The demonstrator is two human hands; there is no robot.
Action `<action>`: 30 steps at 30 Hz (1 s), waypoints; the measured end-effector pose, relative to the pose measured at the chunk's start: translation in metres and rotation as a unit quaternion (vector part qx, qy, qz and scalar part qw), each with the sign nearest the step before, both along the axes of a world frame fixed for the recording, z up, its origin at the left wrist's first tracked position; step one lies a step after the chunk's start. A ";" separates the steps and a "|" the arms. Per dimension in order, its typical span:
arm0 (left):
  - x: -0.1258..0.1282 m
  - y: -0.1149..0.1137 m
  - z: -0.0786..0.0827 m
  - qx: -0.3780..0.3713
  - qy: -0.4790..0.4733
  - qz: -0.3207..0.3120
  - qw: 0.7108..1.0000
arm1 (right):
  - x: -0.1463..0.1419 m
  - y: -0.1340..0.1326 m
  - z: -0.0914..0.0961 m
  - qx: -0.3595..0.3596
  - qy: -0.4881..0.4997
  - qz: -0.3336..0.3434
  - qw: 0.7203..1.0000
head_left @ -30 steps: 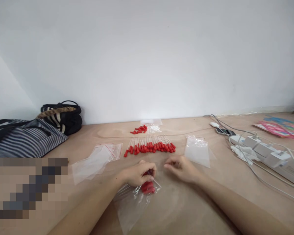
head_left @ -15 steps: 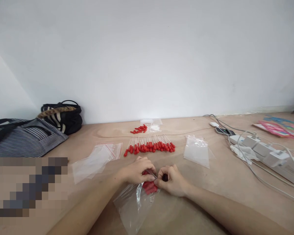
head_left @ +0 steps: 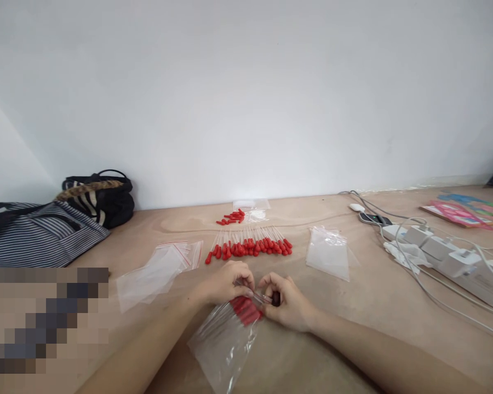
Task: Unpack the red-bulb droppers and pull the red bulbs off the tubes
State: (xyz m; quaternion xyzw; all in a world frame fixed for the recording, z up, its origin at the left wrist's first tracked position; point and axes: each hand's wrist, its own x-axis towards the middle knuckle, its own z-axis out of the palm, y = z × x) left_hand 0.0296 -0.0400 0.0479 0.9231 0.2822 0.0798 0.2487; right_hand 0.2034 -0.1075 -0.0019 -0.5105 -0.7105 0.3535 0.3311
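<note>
My left hand (head_left: 224,284) and my right hand (head_left: 285,303) meet at the top edge of a clear zip bag (head_left: 224,342) lying on the wooden table (head_left: 353,306). Both pinch the bag's mouth, fingers closed. Inside the bag lies a bunch of red-capped droppers (head_left: 246,311). Just beyond my hands, a row of several red-capped droppers (head_left: 248,246) is laid out on the table. Farther back sits a small heap of loose red caps (head_left: 232,217).
A pile of empty clear zip bags (head_left: 156,271) lies left, another bag (head_left: 328,254) right. Two dark bags (head_left: 45,230) stand at the far left wall. Power strips and cables (head_left: 439,251) run along the right; coloured packets (head_left: 464,210) lie far right.
My right hand came in from the right and closed on the bag's mouth beside my left hand. The bag has shifted a little under my fingers.
</note>
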 end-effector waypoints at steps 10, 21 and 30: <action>-0.012 -0.006 -0.025 0.276 -0.119 -0.067 0.951 | 0.013 0.001 0.006 0.115 -0.036 0.084 0.989; -0.011 -0.011 -0.032 0.299 -0.166 -0.099 0.934 | 0.015 0.020 -0.009 0.480 -0.158 0.159 0.848; -0.007 -0.011 -0.036 0.244 -0.158 -0.092 0.952 | 0.020 0.023 -0.012 0.541 -0.230 0.142 0.797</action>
